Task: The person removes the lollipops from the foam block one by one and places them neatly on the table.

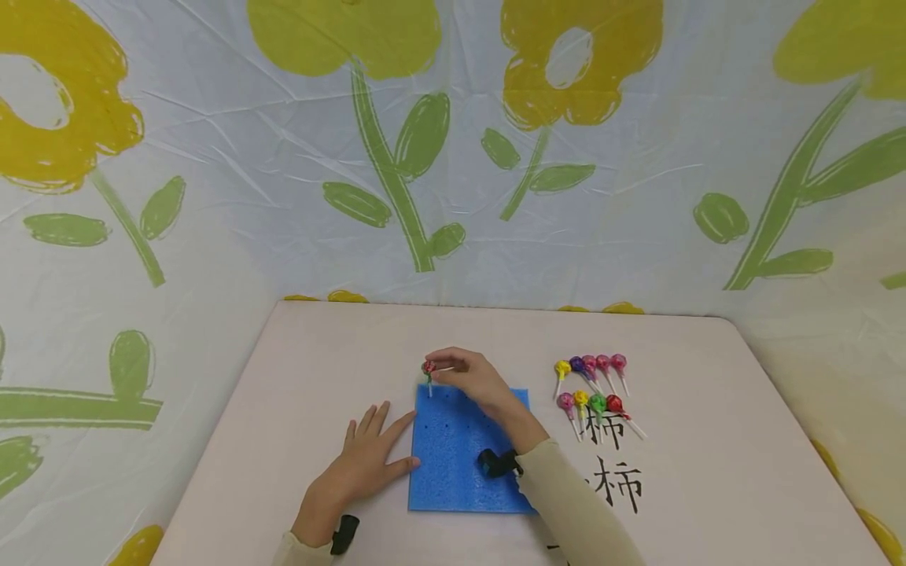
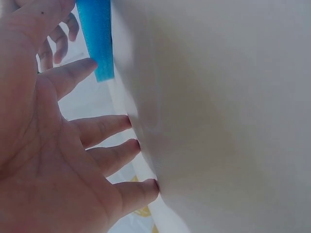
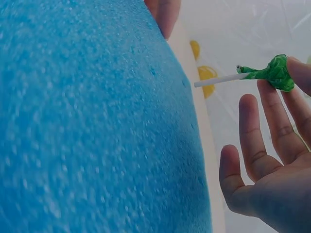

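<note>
My right hand (image 1: pixel 473 381) pinches a lollipop (image 3: pixel 278 73) by its wrapped head. The wrapper looks green in the right wrist view, with some red on it in the head view. Its white stick points down over the far left corner of a blue foam board (image 1: pixel 453 472), close above the surface. Small dark holes dot the board. My left hand (image 1: pixel 368 460) lies with fingers spread on the table, and its thumb and index fingertips are right at the board's left edge. In the left wrist view, the left fingers (image 2: pixel 109 128) reach straight toward the tabletop.
To the right of the board lie several lollipops (image 1: pixel 598 403) in two rows, wrapped in yellow, purple, pink, green and red. Black Chinese characters (image 1: pixel 619 485) are on the pale table (image 1: pixel 694 440) beside them. A flower-patterned curtain (image 1: pixel 297 157) surrounds the table.
</note>
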A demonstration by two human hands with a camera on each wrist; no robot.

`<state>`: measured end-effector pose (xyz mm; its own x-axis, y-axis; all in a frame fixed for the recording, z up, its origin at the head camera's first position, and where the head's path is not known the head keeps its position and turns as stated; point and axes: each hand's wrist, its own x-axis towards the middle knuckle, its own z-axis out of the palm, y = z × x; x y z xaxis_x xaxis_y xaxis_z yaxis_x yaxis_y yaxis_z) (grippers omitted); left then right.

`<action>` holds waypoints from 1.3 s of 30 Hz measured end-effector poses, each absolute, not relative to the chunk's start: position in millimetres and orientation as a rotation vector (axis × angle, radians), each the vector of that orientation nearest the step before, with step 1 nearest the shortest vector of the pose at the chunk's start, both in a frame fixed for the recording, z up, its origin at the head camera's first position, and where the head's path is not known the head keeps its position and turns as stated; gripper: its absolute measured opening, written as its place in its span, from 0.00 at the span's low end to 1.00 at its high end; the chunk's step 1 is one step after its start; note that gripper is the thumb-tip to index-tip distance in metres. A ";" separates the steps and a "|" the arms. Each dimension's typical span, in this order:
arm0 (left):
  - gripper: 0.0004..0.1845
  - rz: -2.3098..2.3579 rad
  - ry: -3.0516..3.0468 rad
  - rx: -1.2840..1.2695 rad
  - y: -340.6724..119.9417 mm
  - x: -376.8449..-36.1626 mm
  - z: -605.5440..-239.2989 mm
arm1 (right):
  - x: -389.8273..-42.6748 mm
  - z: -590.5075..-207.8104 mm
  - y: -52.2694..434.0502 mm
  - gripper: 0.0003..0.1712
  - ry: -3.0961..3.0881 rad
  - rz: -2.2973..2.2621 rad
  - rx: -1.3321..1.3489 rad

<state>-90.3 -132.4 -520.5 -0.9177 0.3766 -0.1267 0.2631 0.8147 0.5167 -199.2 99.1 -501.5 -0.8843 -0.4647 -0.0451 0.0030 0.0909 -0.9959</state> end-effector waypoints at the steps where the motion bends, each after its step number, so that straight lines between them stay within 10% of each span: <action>1: 0.39 0.742 2.777 0.496 -132.4 -90.3 -520.8 | -199.1 -501.4 100.4 0.24 2.015 -1.863 -0.454; 39: 0.40 0.747 2.775 0.483 -133.7 -90.9 -528.1 | -161.0 -486.2 251.3 0.24 2.336 -1.818 -0.117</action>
<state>-90.9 -133.7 -528.1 -0.9200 0.3694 -0.1309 0.2539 0.8161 0.5191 -161.0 251.3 -486.2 -0.9808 -0.1713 -0.0927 0.0479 0.2495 -0.9672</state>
